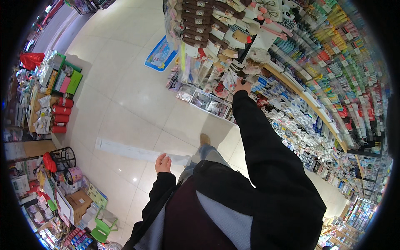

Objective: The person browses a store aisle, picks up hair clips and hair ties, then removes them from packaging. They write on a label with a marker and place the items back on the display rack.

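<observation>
My right hand (242,86) reaches out to a crowded shop display, at small packaged goods on white cards (230,80); whether its fingers grip one of them is not clear. Left of that hand lies a red and pink item (220,89). Brown braided hair ties (197,22) and headbands on cards hang beyond it. Below them, clear-fronted bins (208,102) line the display's lower edge. My left hand (163,162) hangs low over the tiled floor, fingers loosely curled, with nothing seen in it.
Pen racks (331,62) rise on the right above a curved wooden shelf edge (307,101). A blue-edged tray or package (161,54) juts out by the display. A green chair (101,229), cardboard box (79,203) and red cylinders (62,110) stand left. A pale strip (125,150) lies on the floor.
</observation>
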Motion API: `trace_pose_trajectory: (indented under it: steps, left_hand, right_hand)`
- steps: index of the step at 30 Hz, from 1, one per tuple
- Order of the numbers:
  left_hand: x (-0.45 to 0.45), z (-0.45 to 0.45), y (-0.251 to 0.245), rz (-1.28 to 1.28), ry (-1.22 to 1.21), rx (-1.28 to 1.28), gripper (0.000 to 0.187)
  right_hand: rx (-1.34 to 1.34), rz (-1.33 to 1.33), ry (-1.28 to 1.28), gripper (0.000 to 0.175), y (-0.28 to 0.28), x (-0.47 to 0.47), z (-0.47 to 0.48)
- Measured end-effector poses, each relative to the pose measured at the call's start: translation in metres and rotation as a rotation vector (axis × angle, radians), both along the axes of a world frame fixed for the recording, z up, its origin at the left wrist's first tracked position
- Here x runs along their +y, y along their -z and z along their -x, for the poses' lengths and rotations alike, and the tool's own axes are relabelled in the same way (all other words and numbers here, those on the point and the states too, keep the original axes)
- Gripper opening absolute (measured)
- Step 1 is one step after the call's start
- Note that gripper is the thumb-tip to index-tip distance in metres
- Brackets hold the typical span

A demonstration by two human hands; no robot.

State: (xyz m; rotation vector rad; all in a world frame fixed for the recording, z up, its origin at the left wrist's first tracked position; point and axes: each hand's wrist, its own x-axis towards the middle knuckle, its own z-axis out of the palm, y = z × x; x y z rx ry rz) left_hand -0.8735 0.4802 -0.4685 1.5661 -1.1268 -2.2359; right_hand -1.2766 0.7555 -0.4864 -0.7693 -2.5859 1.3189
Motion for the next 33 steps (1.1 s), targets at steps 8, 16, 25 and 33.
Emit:
trace_pose_trajectory:
  steps: [8,16,25,33]
  left_hand:
    - [0.008,0.03,-0.011,0.038,-0.008,-0.008,0.031]
    - [0.015,0.042,-0.011,0.079,0.007,-0.044,0.032]
    - [0.021,0.041,-0.014,0.07,-0.012,-0.079,0.032]
    - [0.022,0.032,-0.007,0.06,-0.025,-0.076,0.031]
  right_hand:
    - [-0.208,-0.162,0.037,0.042,-0.019,-0.014,0.064]
    - [-0.081,-0.105,0.188,0.031,-0.015,-0.019,0.067]
    - [-0.037,-0.144,0.322,0.029,-0.012,-0.031,0.076]
    - [-0.047,-0.17,0.218,0.039,0.001,-0.026,0.077]
